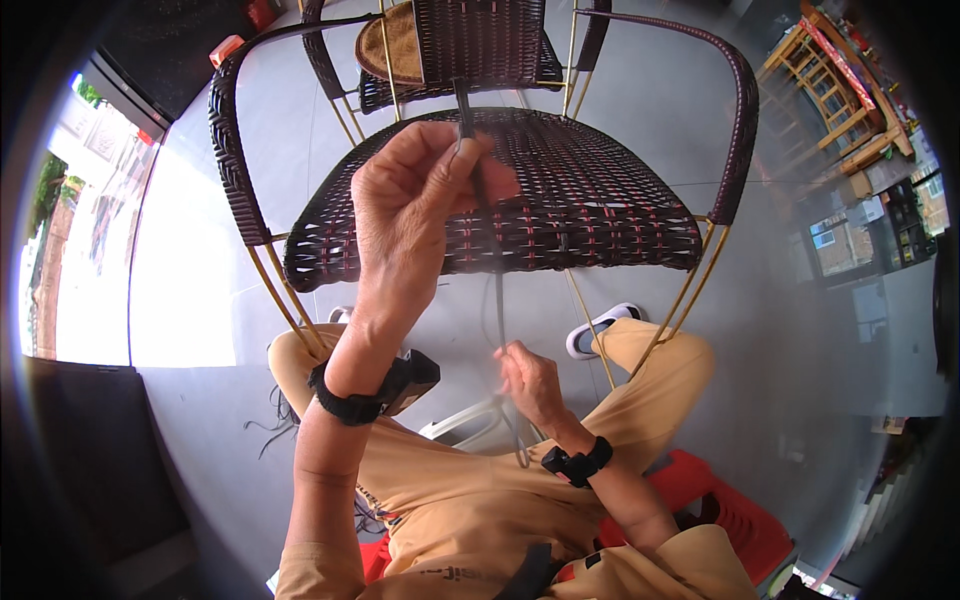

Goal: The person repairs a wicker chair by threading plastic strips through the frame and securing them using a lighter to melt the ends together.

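My left hand (405, 195) is raised in front of the woven seat, its thumb and fingers pinching a dark flat weaving strip (464, 110). The strip passes down from that pinch to my right hand (533, 385), whose curled fingers close on it above my lap. Below the right hand hangs a thin grey loop (521, 455); I cannot tell whether it belongs to the same strip. Facing me is a dark brown wicker chair (600, 190) with reddish strands in its seat, wrapped armrests and gold-coloured metal legs. Neither hand visibly touches the seat.
Beyond it stands a second wicker chair (480, 40) with a round brown cushion (392, 45). Red plastic seating (740, 515) is beneath me at right. Dark strands (272, 425) trail beside my left knee. Wooden furniture (830, 85) is far right, a bright doorway (90, 230) left.
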`<state>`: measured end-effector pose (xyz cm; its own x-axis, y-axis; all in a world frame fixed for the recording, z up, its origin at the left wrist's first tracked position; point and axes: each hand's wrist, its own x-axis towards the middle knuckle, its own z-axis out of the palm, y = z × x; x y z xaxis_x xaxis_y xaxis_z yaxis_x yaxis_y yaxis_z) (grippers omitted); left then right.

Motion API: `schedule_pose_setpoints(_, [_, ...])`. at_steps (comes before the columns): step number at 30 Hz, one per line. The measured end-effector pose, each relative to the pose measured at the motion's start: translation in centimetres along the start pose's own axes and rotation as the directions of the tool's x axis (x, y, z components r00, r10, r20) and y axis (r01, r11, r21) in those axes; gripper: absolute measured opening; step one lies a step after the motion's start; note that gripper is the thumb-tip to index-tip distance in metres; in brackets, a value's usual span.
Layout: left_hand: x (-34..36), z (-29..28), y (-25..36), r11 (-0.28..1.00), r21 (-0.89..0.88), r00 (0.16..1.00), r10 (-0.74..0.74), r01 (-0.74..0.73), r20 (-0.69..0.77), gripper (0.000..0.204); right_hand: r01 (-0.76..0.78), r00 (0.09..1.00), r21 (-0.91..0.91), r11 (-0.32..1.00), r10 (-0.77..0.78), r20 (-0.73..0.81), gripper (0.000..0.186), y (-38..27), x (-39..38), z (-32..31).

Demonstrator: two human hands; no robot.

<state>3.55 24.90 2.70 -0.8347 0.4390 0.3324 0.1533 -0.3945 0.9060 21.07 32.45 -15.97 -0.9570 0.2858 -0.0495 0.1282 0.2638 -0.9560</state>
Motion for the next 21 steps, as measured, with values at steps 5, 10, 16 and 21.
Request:
schedule_pose_setpoints(5, [-0.2,-0.2,-0.7,0.999,-0.021,0.999,-0.033,0.032,-0.042,0.013,0.025,0.998,-0.110,0.994,-0.019,0.057,0.011,1.0,-1.1,0.5])
schedule_pose_setpoints(10, [-1.0,0.0,-0.7,0.999,0.003,0.998,-0.055,0.055,-0.042,0.012,0.028,0.990,-0.168,0.985,-0.004,0.141,0.014,1.0,-2.2,0.5])
schedule_pose_setpoints(16, [-3.9,1.1,-1.0,0.986,-0.024,0.985,-0.167,0.168,0.049,0.011,0.176,0.971,-0.401,0.899,-0.093,0.220,0.014,2.7,-2.9,-1.3])
schedule_pose_setpoints(21, [-9.3,0.7,-2.5,0.960,0.239,0.985,-0.163,0.144,0.062,0.007,0.140,0.977,-0.144,0.980,-0.160,-0.139,0.020,-5.5,-0.7,-7.9])
